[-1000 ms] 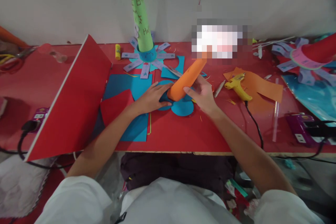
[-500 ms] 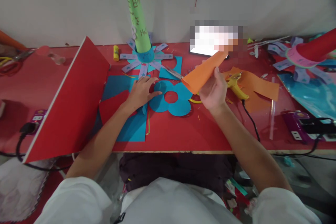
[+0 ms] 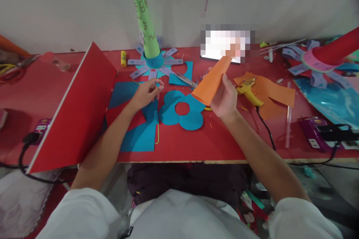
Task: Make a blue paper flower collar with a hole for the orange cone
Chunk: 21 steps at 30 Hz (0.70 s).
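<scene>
My right hand (image 3: 225, 99) holds an orange paper cone (image 3: 212, 81), tilted with its wide end low on the left and its tip up towards the bright screen. Above the blue sheets, my left hand (image 3: 148, 92) is loosely bent, fingers apart, with nothing seen in it. A blue paper flower (image 3: 191, 121) with a round hole lies flat on the table between my hands. Just behind it lie scissors (image 3: 185, 80), partly covering a blue paper offcut (image 3: 176, 78). A green paper cone (image 3: 150, 37) with writing stands upright in a blue ring with pale strips.
A red board (image 3: 81, 119) leans up at left beside blue sheets (image 3: 140, 138) and a red piece. A yellow glue gun (image 3: 249, 92) rests on orange scraps (image 3: 280, 91); its cord runs forward. Power strips (image 3: 315, 134), a glue stick (image 3: 123, 59) and a red cone (image 3: 333, 52) are around.
My left hand has left the blue flower and drawn back to the left, its fingers curling. The flower lies slightly nearer to me. The orange cone has shifted a little left and down.
</scene>
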Each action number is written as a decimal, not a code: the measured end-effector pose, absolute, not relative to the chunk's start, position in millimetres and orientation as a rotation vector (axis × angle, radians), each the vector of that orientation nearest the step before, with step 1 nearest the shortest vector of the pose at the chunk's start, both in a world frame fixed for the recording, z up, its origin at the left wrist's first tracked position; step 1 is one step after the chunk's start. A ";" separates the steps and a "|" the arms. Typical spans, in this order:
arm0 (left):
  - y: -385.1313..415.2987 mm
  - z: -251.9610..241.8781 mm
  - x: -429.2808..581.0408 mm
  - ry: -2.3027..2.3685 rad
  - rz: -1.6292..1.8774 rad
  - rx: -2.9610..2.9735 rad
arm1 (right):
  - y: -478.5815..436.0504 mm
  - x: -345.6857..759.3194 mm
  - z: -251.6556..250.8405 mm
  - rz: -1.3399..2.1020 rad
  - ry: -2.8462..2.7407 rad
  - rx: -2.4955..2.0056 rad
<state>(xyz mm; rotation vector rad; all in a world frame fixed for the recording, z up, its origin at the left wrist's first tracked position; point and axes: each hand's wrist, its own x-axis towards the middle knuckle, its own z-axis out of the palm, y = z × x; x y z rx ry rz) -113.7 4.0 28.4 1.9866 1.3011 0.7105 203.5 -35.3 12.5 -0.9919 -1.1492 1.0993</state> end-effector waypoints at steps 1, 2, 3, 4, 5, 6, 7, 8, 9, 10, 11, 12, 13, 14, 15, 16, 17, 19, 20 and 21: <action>3.1 34.1 -116.9 1.268 0.605 1.931 | -35.3 204.0 12.3 1.104 -1.158 -0.983; 1.9 39.3 -119.9 1.216 0.480 1.894 | -35.3 204.4 12.3 1.105 -1.167 -0.974; 0.7 43.9 -122.7 1.165 0.361 1.863 | -35.5 204.8 12.4 1.098 -1.178 -0.971; -0.5 47.7 -125.1 1.127 0.263 1.835 | -35.7 205.0 12.6 1.087 -1.190 -0.973; -1.5 50.7 -127.0 1.102 0.188 1.807 | -36.0 205.1 13.1 1.075 -1.202 -0.979; -2.2 52.7 -128.5 1.086 0.136 1.783 | -36.4 205.2 13.5 1.067 -1.210 -0.986; -2.6 54.0 -129.6 1.072 0.102 1.772 | -36.8 205.2 14.0 1.068 -1.209 -0.990; -2.7 54.6 -130.6 1.054 0.075 1.774 | -37.3 205.2 14.4 1.079 -1.200 -0.991; -2.6 54.7 -131.5 1.032 0.048 1.782 | -37.6 205.2 14.6 1.094 -1.190 -0.991; -2.3 54.2 -132.4 1.014 0.020 1.788 | -37.9 205.3 14.7 1.109 -1.183 -0.990; -1.9 53.3 -133.5 1.002 0.000 1.784 | -38.1 205.5 14.6 1.123 -1.185 -0.987; -1.2 51.7 -134.6 0.995 -0.013 1.771 | -38.2 205.7 14.5 1.134 -1.193 -0.984; 0.0 49.4 -135.7 0.988 -0.009 1.753 | -38.2 205.9 14.3 1.142 -1.198 -0.978; 1.9 46.1 -136.6 0.979 0.027 1.737 | -38.1 206.0 14.4 1.149 -1.200 -0.969; 4.7 41.7 -137.4 0.975 0.106 1.729 | -38.2 205.9 14.7 1.154 -1.200 -0.957; 8.6 36.3 -138.0 0.985 0.236 1.727 | -38.3 205.6 15.4 1.159 -1.195 -0.944; 13.4 30.0 -138.4 1.013 0.419 1.728 | -38.7 205.0 16.6 1.167 -1.178 -0.930; 24.6 16.4 -139.2 1.152 0.909 1.705 | -40.1 202.8 19.9 1.202 -1.094 -0.898; 29.9 10.3 -139.7 1.255 1.188 1.688 | -41.0 201.4 21.8 1.226 -1.036 -0.881; 34.1 5.2 -140.2 1.361 1.405 1.701 | -41.9 199.9 23.7 1.254 -0.973 -0.863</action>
